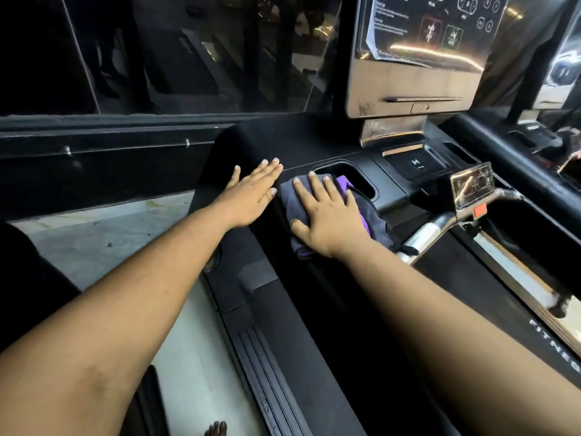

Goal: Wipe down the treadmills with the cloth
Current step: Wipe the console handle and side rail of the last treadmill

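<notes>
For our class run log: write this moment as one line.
right hand flat on cloth | left hand flat on treadmill console | stage: wiping

My right hand covers most of the cloth, the console screen is cut off at the top edge, and its print is too small to read.

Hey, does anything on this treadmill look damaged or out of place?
Yes. The film on the screen is wrinkled and peeling at its lower left corner, and the silver panel beneath looks scuffed. Nothing seems spilled.
</notes>
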A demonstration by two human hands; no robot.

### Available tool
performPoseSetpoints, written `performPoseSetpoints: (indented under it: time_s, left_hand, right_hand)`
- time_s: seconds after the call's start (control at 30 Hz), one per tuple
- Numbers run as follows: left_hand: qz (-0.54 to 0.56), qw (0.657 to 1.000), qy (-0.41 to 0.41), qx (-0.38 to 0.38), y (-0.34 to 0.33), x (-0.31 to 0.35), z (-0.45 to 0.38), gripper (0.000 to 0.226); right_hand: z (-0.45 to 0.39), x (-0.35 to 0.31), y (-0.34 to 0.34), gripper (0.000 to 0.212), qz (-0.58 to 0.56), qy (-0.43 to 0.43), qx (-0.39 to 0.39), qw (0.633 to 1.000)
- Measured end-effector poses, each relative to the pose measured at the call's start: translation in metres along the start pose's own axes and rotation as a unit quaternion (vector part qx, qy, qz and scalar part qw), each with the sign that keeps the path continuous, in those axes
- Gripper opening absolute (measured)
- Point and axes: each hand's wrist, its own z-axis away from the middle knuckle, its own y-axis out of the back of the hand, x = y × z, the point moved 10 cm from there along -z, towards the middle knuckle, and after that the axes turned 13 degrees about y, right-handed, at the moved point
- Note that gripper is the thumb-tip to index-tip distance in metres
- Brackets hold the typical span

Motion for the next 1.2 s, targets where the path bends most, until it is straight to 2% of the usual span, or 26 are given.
performPoseSetpoints:
  time_s: [0.07, 0.17, 0.23, 0.3, 0.37, 0.43, 0.5, 0.53, 0.57, 0.63, 0.7, 0.73, 0.8, 0.83, 0.87, 0.93, 0.97, 1.0, 1.1, 1.2]
  left_hand:
    - [-0.006, 1.0, -0.003, 0.01, 0.0, 0.001, 0.004, 0.057]
    - [-0.011, 0.999, -0.004, 0.045, 0.006, 0.003, 0.008, 0.058]
    - [-0.004, 0.997, 0.003, 0.073, 0.011, 0.004, 0.007, 0.06]
    - [0.018, 0.995, 0.023, 0.097, 0.013, 0.0, 0.008, 0.062]
    - [0.037, 0.993, 0.04, 0.104, 0.011, -0.006, 0.01, 0.063]
    - [0.044, 0.993, 0.048, 0.099, 0.001, -0.011, 0.016, 0.063]
    - [0.043, 0.994, 0.049, 0.086, -0.011, -0.013, 0.026, 0.063]
    - [0.043, 0.996, 0.043, 0.073, -0.017, -0.01, 0.032, 0.063]
    - [0.04, 0.997, 0.035, 0.064, -0.024, -0.004, 0.039, 0.063]
    - [0.034, 0.997, 0.027, 0.061, -0.034, 0.008, 0.054, 0.063]
    - [0.034, 0.997, 0.031, 0.063, -0.035, 0.014, 0.07, 0.064]
    - [0.038, 0.996, 0.037, 0.069, -0.032, 0.012, 0.076, 0.064]
    - [0.037, 0.992, 0.058, 0.11, -0.026, 0.008, 0.093, 0.064]
    - [0.038, 0.99, 0.057, 0.12, -0.023, 0.011, 0.102, 0.064]
    - [0.053, 0.992, 0.038, 0.107, -0.029, 0.032, 0.102, 0.064]
    - [0.073, 0.99, 0.033, 0.115, -0.044, 0.056, 0.118, 0.063]
    - [0.076, 0.99, 0.03, 0.115, -0.051, 0.065, 0.121, 0.062]
    - [0.071, 0.99, 0.032, 0.113, -0.055, 0.071, 0.128, 0.061]
    - [0.053, 0.993, 0.045, 0.095, -0.069, 0.071, 0.153, 0.062]
    - [0.043, 0.993, 0.067, 0.085, -0.079, 0.076, 0.173, 0.063]
  right_hand:
    - [0.029, -0.029, -0.007, 0.088, 0.057, 0.095, -0.011, 0.994]
    - [0.075, -0.056, -0.024, 0.084, 0.133, 0.259, -0.046, 0.956]
    - [0.063, -0.052, -0.016, 0.078, 0.132, 0.257, -0.04, 0.957]
    - [0.031, -0.05, -0.007, 0.076, 0.115, 0.187, -0.046, 0.975]
    - [0.015, -0.07, -0.011, 0.075, 0.154, 0.142, -0.067, 0.975]
    - [0.035, -0.106, -0.044, 0.07, 0.27, 0.195, -0.124, 0.935]
    - [0.084, -0.127, -0.09, 0.068, 0.365, 0.282, -0.219, 0.86]
    - [0.108, -0.126, -0.102, 0.068, 0.382, 0.306, -0.238, 0.839]
    - [0.126, -0.121, -0.102, 0.068, 0.365, 0.315, -0.224, 0.847]
    - [0.136, -0.095, -0.069, 0.072, 0.266, 0.286, -0.136, 0.91]
    - [0.123, -0.05, -0.028, 0.078, 0.139, 0.186, -0.062, 0.971]
    - [0.114, -0.034, -0.012, 0.081, 0.083, 0.137, -0.054, 0.986]
    - [0.113, -0.047, -0.001, 0.082, 0.052, 0.122, -0.041, 0.99]
    - [0.122, -0.068, -0.005, 0.08, 0.093, 0.141, -0.039, 0.985]
    - [0.148, -0.082, -0.023, 0.075, 0.149, 0.166, -0.071, 0.972]
    - [0.217, -0.111, -0.073, 0.064, 0.281, 0.279, -0.161, 0.904]
    - [0.24, -0.109, -0.083, 0.063, 0.313, 0.302, -0.182, 0.882]
    - [0.249, -0.101, -0.082, 0.065, 0.3, 0.306, -0.17, 0.887]
    - [0.23, -0.073, -0.053, 0.069, 0.154, 0.233, -0.093, 0.956]
    - [0.214, -0.056, -0.038, 0.072, 0.134, 0.154, -0.058, 0.977]
